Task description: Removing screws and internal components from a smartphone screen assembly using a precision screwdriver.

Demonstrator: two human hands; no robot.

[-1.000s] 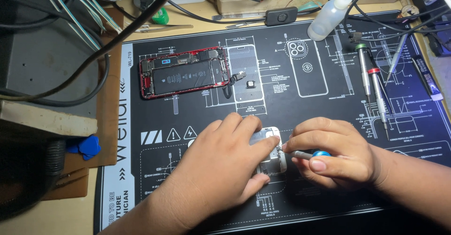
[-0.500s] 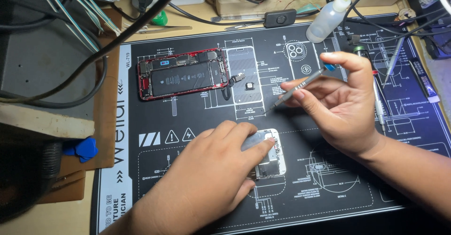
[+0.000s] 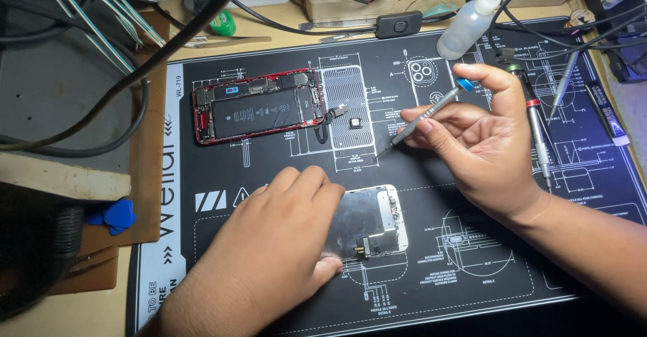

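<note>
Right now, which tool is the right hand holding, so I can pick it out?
On the black work mat, look right of the opened red phone. The right hand holds a slim grey screwdriver with a blue cap; the others lie flat.

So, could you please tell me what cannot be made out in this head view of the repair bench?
- Left part of the screen panel: covered by the left hand.
- Screwdriver tip: too small to tell whether it carries a screw.
- Right hand: the forearm is cut off by the right edge.
- Parts inside the open red phone: too small to identify.
- Squeeze bottle: contents not visible.
</note>
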